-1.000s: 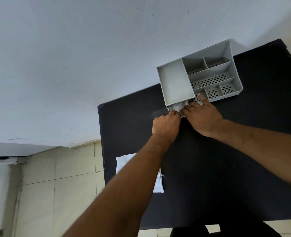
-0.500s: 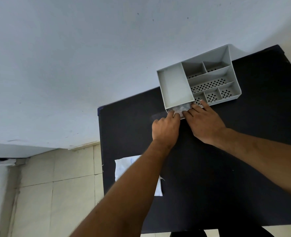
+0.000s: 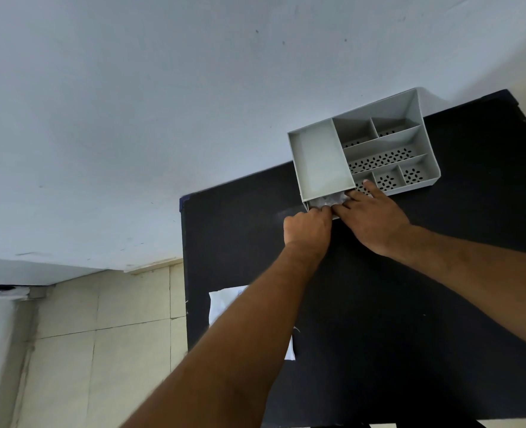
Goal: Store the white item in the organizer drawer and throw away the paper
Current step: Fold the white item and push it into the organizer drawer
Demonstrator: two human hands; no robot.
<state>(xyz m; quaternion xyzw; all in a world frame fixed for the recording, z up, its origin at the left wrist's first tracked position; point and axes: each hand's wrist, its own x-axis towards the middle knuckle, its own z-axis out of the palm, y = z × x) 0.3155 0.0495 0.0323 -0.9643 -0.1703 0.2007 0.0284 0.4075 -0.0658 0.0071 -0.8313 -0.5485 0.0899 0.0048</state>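
A grey compartment organizer (image 3: 320, 162) stands on the black table (image 3: 410, 335) against the wall. Its low drawer (image 3: 308, 207) is pulled out a little at the near left corner, and a crumpled white item (image 3: 332, 200) shows inside it. My left hand (image 3: 306, 230) is curled at the drawer's front, fingertips touching the white item. My right hand (image 3: 376, 220) lies flat beside it, fingers spread, with the index finger on a perforated compartment and the others at the drawer. A white paper (image 3: 221, 304) lies near the table's left edge, partly hidden under my left forearm.
A pale wall (image 3: 132, 118) rises behind the table. Beige floor tiles (image 3: 101, 350) lie to the left, beyond the table's left edge (image 3: 184, 273). The organizer's compartments hold nothing visible.
Both hands have stayed at the drawer front with only small finger shifts. The view has tilted, so the organizer sits lower in the frame.
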